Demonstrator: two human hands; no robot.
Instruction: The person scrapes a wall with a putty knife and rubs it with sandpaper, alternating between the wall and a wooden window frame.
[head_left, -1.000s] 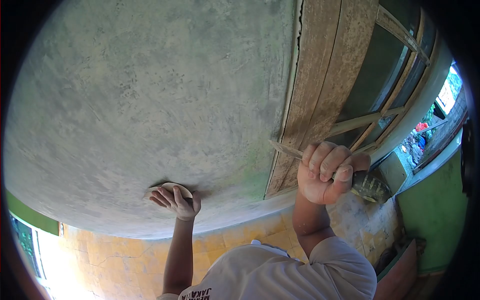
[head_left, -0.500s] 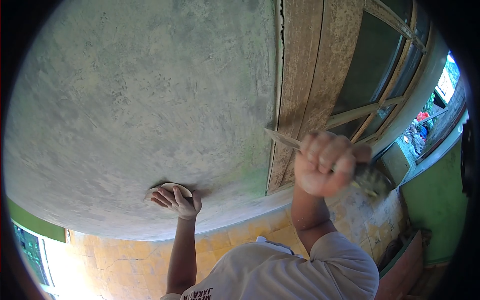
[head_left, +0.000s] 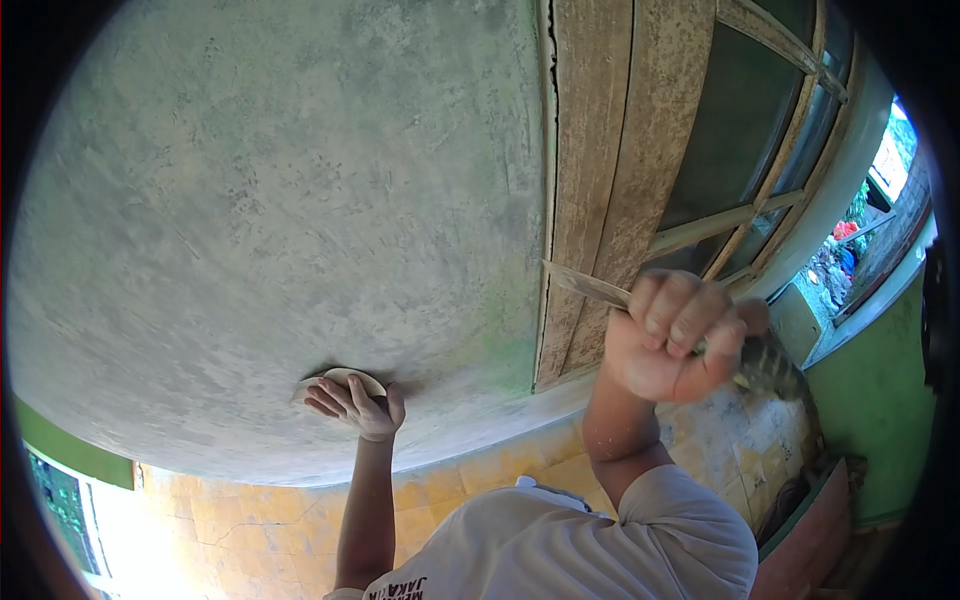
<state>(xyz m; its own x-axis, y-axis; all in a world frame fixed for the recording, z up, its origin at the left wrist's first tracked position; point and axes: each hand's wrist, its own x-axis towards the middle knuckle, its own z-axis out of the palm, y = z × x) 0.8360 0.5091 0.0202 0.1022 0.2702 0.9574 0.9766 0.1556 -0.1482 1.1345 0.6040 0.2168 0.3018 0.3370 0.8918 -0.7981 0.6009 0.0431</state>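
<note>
My left hand (head_left: 358,405) presses a pale, rounded flat pad (head_left: 357,379) against the grey plastered wall (head_left: 300,220); its fingers lie spread over the pad, whose exact kind I cannot make out. My right hand (head_left: 685,335) is wrapped in a fist around a flat-bladed scraper (head_left: 590,286). The thin blade points left, its tip by the joint where the wall meets the wooden window frame (head_left: 590,150). On the other side of the fist, a dark, patterned end (head_left: 768,368) sticks out, somewhat blurred.
A window with glass panes (head_left: 725,130) stands right of the wall. Below lie yellowish floor tiles (head_left: 260,510). At the lower right, a reddish board (head_left: 810,530) leans by a green wall (head_left: 875,420). Bright openings show at both sides.
My right hand has moved a little to the right with the scraper, and the blade tip has shifted right, toward the frame's edge. My left hand and the pad stay in place.
</note>
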